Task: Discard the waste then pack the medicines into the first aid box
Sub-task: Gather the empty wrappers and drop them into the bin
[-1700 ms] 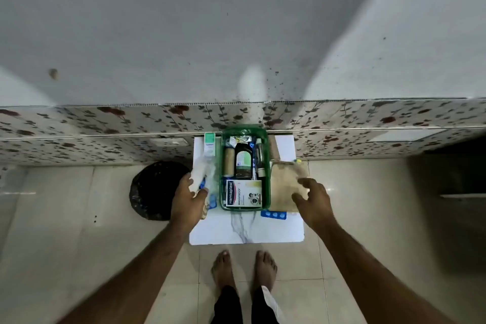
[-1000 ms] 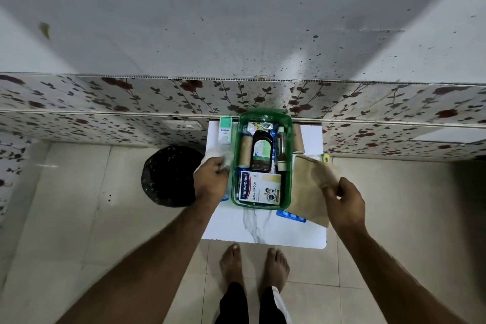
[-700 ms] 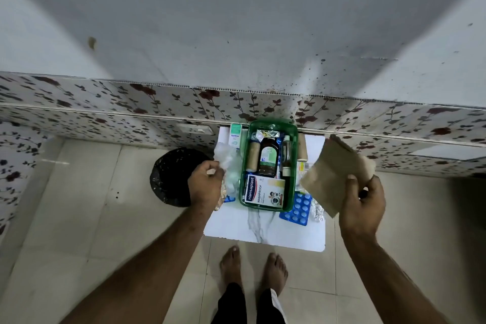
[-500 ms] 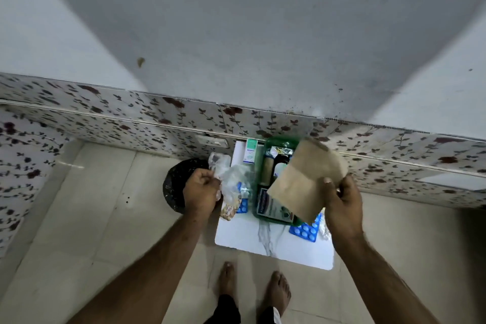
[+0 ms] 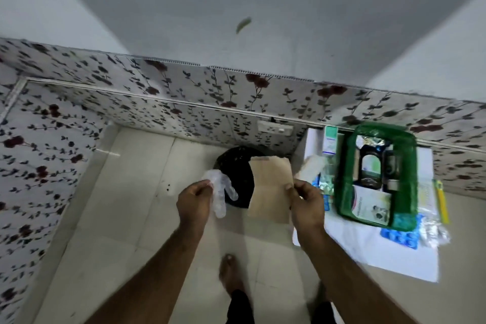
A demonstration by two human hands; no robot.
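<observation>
My left hand (image 5: 193, 201) grips a clear plastic glove (image 5: 221, 191) that dangles over the near edge of the black bin (image 5: 236, 166). My right hand (image 5: 306, 201) pinches a flat brown paper bag (image 5: 271, 187), held upright in front of the bin's right side. The green first aid box (image 5: 410, 166) stands to the right on a white board (image 5: 394, 258), holding a dark bottle (image 5: 370, 166) and a plaster carton (image 5: 370, 205). A blue pill strip (image 5: 401, 238) lies at the box's near corner. A green-white carton (image 5: 330, 139) lies left of the box.
A floral-tiled wall (image 5: 184, 102) runs behind the bin, with a white socket (image 5: 274, 127) just above it. More foil strips (image 5: 431, 223) and a yellow item (image 5: 441, 200) lie right of the box. My bare foot (image 5: 230, 273) stands on the pale floor tiles.
Both hands lifted the waste off the board and swung left over the bin: the glove in the left, the paper bag in the right. My view turned left too.
</observation>
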